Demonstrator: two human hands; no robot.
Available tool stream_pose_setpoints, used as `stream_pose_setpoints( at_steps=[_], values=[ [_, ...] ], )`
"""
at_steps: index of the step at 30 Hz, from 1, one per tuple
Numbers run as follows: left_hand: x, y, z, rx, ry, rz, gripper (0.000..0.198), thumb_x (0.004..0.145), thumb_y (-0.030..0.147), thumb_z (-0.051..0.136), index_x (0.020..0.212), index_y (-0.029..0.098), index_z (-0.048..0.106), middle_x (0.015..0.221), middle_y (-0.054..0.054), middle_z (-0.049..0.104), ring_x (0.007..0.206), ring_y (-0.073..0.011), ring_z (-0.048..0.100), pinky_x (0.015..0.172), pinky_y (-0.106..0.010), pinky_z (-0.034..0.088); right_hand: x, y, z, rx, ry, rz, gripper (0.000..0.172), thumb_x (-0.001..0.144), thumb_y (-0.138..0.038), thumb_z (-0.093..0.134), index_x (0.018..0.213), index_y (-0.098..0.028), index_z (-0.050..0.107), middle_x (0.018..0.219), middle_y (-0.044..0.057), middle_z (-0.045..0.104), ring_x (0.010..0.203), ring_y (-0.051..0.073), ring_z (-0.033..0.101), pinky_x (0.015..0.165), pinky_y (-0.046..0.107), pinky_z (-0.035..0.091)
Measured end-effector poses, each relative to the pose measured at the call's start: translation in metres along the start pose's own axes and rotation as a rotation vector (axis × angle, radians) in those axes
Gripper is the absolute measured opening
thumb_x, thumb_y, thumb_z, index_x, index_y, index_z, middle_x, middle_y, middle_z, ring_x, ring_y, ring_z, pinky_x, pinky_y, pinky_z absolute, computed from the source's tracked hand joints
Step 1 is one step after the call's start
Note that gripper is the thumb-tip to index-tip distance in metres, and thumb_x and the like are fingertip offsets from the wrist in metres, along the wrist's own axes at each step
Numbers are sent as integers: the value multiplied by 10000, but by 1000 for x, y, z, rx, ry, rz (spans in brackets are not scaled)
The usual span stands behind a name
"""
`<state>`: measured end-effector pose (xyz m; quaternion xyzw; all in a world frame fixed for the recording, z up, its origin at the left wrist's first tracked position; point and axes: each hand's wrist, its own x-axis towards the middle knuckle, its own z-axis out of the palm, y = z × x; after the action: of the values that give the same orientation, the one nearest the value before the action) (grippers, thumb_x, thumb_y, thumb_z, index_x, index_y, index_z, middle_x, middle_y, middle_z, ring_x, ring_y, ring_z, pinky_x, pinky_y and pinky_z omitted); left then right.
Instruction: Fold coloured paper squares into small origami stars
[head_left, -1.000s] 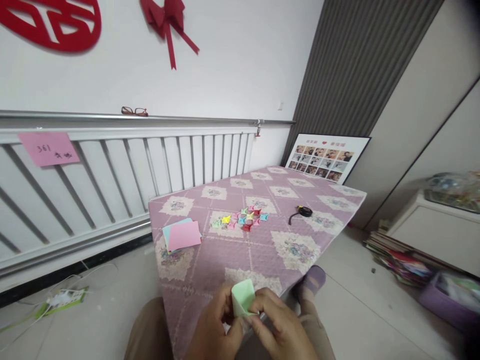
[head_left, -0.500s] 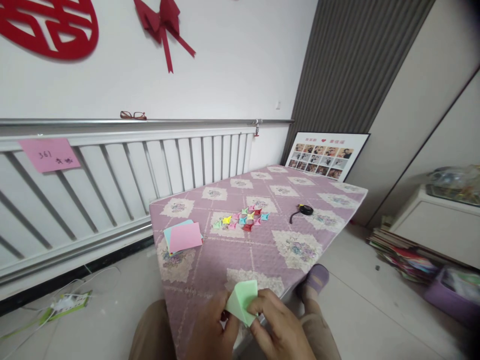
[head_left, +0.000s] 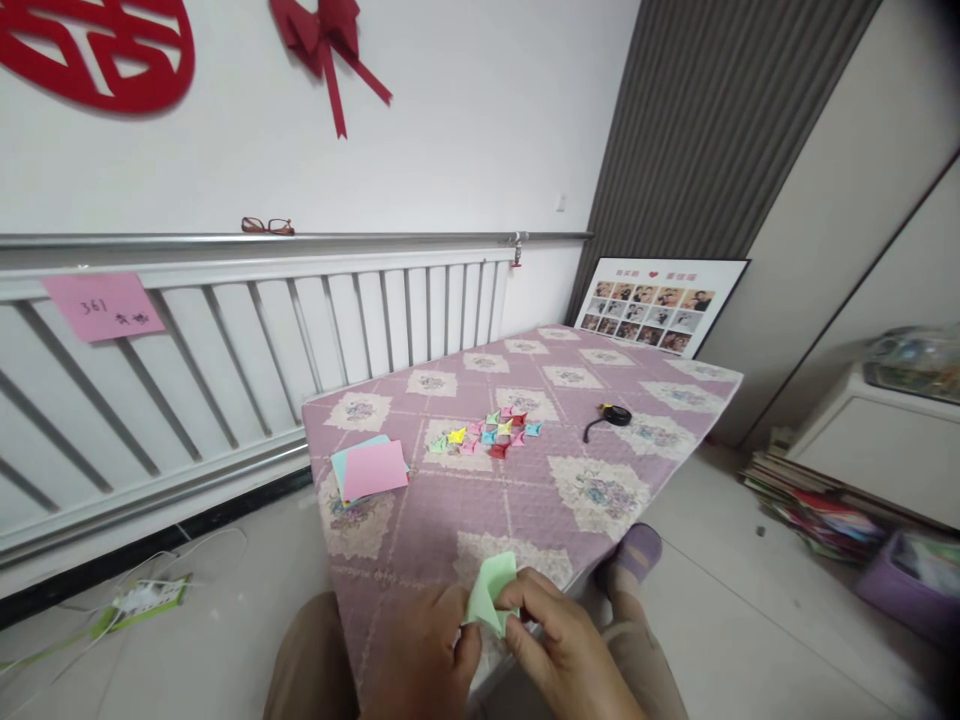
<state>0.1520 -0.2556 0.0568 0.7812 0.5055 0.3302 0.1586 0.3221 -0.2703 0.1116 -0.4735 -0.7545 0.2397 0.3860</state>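
A light green sheet of folding paper [head_left: 491, 592], partly folded with an open pocket, is held just above the near edge of the table. My left hand [head_left: 429, 645] pinches its left side between thumb and fingers. On the other side, my right hand [head_left: 559, 640] grips it, with a finger reaching into the fold. Several small folded paper figures [head_left: 489, 437] in red, pink, yellow, green and blue stand grouped on the tablecloth beyond my hands. Left of them lies a stack of coloured paper [head_left: 375, 470], pink on top.
The table [head_left: 450, 510] has a purple patterned cloth. A black tape measure [head_left: 616, 414] with a strap lies to the right. A framed photo board [head_left: 660, 300] leans at the far end. White radiator [head_left: 375, 325] along the left; power strip [head_left: 146, 603] on the floor.
The fold of the green paper has changed shape, its pocket looking narrower, and its lower right corner now flares out. Both hands keep their hold and have shifted slightly right.
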Motion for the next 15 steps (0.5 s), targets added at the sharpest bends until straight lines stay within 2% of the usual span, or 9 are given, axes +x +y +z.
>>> stream_pose_setpoints(
  at_steps=[3, 5, 7, 8, 10, 11, 13, 15],
  values=[
    [0, -4, 2, -27, -47, -2, 97, 736, 143, 531, 738, 217, 594, 722, -24, 611, 696, -196, 551, 631, -292, 352, 0, 2, -1, -40, -7, -27, 95, 826, -168, 485, 764, -229, 525, 759, -9, 559, 684, 136, 557, 608, 231, 420],
    [0, -6, 1, -123, -105, -36, 153, 750, 149, 529, 845, 227, 620, 739, -18, 620, 686, -186, 548, 638, -291, 377, 0, 2, -3, -79, -13, -52, 98, 823, -151, 490, 778, -232, 522, 775, -7, 562, 705, 139, 564, 618, 231, 425],
    [0, -7, -6, -263, -173, -68, 409, 730, 140, 551, 1124, 247, 575, 878, -32, 647, 744, -188, 559, 674, -294, 417, 0, 0, -6, -115, -39, -76, 106, 827, -139, 487, 788, -233, 516, 795, -2, 564, 729, 141, 570, 631, 231, 429],
    [-1, -8, -12, -341, -208, -73, 599, 707, 124, 567, 1283, 258, 470, 1002, -51, 641, 809, -195, 566, 711, -300, 435, 0, -1, -9, -129, -59, -89, 110, 828, -133, 487, 791, -233, 514, 801, -2, 564, 735, 141, 571, 634, 229, 430],
    [-2, -9, -29, -497, -286, -25, 876, 641, 75, 594, 1428, 274, 264, 1289, -96, 513, 1030, -228, 529, 826, -326, 442, -1, -4, -14, -151, -101, -109, 112, 825, -127, 497, 802, -234, 521, 805, -3, 565, 742, 140, 572, 645, 229, 429],
    [-2, -10, -39, -575, -327, -2, 899, 649, 66, 591, 1443, 286, 231, 1348, -96, 457, 1081, -231, 508, 873, -341, 429, -1, -5, -17, -159, -121, -114, 113, 824, -127, 503, 808, -236, 527, 801, -6, 564, 740, 139, 571, 653, 230, 428],
    [1, -11, -59, -728, -331, 52, 737, 739, 100, 557, 1409, 294, 317, 1304, -86, 473, 1099, -221, 495, 898, -349, 420, -1, -9, -22, -151, -170, -115, 110, 828, -133, 513, 811, -239, 539, 785, -12, 562, 728, 135, 565, 660, 230, 420],
    [6, -7, -74, -755, -216, 55, 419, 852, 135, 472, 1239, 284, 534, 1199, -65, 516, 1020, -184, 513, 879, -325, 415, 0, -13, -26, -89, -225, -106, 95, 844, -163, 519, 784, -235, 534, 768, -15, 560, 720, 133, 555, 653, 228, 407]
  ],
)
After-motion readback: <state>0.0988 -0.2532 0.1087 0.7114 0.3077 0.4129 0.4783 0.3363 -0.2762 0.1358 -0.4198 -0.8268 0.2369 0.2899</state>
